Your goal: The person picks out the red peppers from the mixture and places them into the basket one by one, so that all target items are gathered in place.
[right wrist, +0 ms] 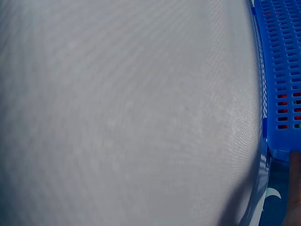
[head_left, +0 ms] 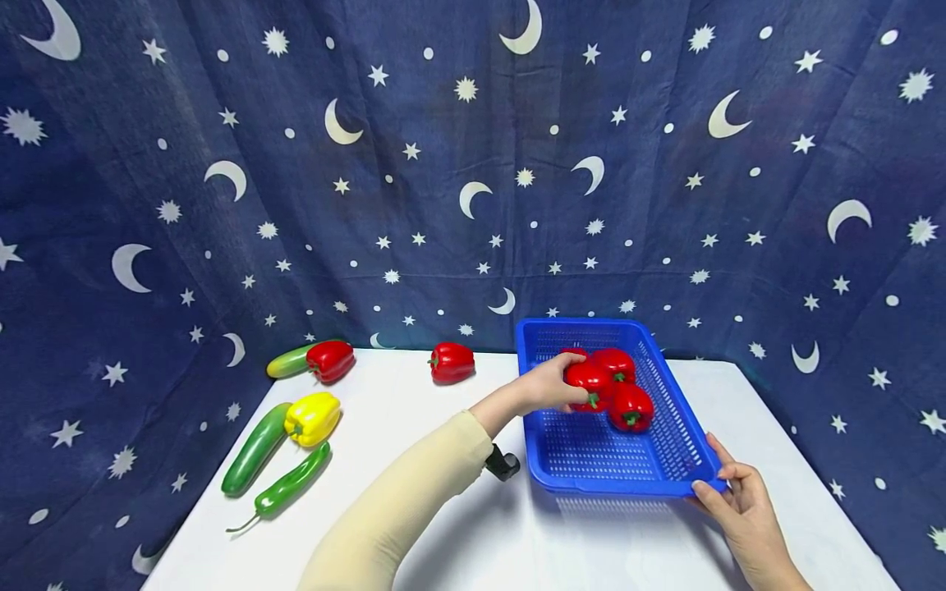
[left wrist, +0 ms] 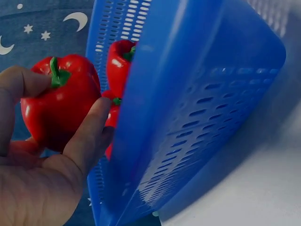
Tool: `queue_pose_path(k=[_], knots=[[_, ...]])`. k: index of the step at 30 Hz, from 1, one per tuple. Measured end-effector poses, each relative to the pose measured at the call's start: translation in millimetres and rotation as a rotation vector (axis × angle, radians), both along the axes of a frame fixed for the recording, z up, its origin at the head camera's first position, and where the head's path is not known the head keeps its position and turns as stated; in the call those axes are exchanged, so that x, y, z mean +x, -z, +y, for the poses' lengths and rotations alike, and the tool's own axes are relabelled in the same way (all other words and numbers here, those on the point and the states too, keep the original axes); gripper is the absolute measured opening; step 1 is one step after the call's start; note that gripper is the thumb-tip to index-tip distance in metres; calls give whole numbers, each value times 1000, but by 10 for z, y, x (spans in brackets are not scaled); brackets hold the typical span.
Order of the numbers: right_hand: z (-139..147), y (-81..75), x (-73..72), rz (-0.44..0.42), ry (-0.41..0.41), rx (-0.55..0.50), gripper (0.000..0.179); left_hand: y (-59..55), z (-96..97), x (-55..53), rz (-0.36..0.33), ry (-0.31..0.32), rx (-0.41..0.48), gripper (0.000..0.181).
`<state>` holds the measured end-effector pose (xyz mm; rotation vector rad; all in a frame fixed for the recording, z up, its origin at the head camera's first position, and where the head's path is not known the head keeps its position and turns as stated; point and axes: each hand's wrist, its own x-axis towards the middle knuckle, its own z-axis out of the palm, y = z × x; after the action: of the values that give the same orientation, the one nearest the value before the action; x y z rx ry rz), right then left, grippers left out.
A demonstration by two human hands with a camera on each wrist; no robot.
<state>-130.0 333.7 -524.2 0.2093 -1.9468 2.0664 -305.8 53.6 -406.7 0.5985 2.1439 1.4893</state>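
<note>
My left hand (head_left: 545, 386) holds a red bell pepper (left wrist: 63, 106) between thumb and fingers, its green stem showing in the left wrist view. That pepper is above the inside of a blue perforated plastic basket (head_left: 606, 486), over its left half. More red bell peppers (head_left: 631, 409) lie grouped in the basket right beside the held one, partly hidden by it and the hand. At the basket's near right corner, my right hand (head_left: 750, 513) grips the rim, thumb on top and fingers around the outer side. In the right wrist view only a finger (right wrist: 295, 188) shows beside the basket wall.
Left on the white table (head_left: 414, 427) lie a yellow bell pepper (head_left: 314, 418), a dark green cucumber (head_left: 254, 451), a long green chili pepper (head_left: 291, 483), a red bell pepper (head_left: 330, 361) and a lighter cucumber (head_left: 291, 362). Another red bell pepper (head_left: 452, 363) sits at the back middle, before a curtain.
</note>
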Motion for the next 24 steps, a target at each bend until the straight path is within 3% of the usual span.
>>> queue_pose_path(k=[8,18,24], knots=[[8,-5,-4,-26,12,15,25,41,122,44,-12,-57,-154,72],[19,1,-6,0,-1,12,26,-103,155,-22,-93,-3,-200,76],[19,-11,-5,15,-6,10,25,-134,236,-19,-68,-2,-250,73]])
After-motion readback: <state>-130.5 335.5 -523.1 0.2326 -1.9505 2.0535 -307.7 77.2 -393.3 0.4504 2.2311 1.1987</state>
